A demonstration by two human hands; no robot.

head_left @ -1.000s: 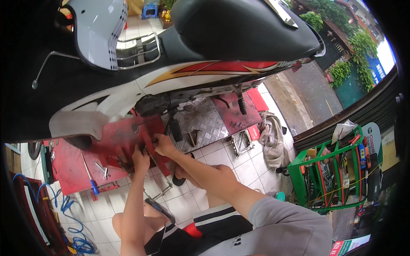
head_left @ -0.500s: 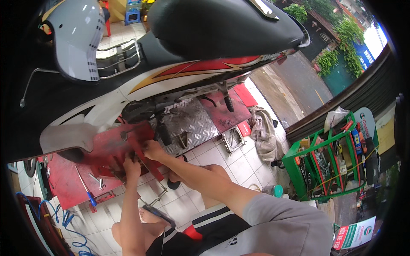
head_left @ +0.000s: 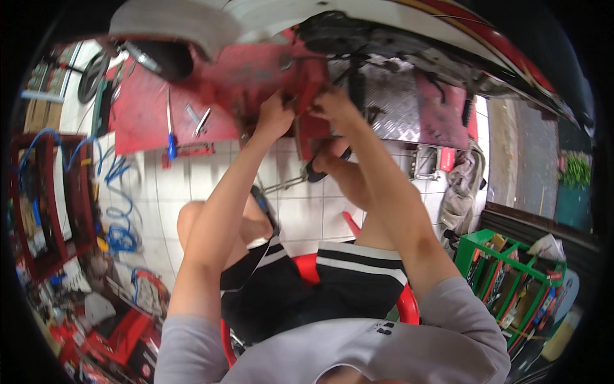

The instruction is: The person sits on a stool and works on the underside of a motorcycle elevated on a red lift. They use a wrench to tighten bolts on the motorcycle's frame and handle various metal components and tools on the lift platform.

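My left hand (head_left: 276,115) and my right hand (head_left: 335,106) are close together at the red metal frame (head_left: 310,83) on the lift platform under the motorbike. The left fingers are curled beside a small dark part of the frame; what they hold, if anything, is not clear. My right hand is also curled, its fingers against the frame's right side, blurred by motion. Left of the hands, a blue-handled screwdriver (head_left: 171,137) and a metal socket tool (head_left: 203,121) lie on the red platform (head_left: 144,128). The motorbike's pale body panel (head_left: 173,22) hangs above.
A green tool rack (head_left: 473,246) stands at the right, near a grey cloth (head_left: 462,192) on the floor. Coiled blue hose (head_left: 120,221) and a dark red shelf (head_left: 48,205) are at the left. A metal rod (head_left: 284,185) extends below the platform, close to my feet.
My view has swung right and down, so the motorbike sits higher in the picture and the left shelf shows. Both hands stay at the red frame; the right fingers have shifted slightly.
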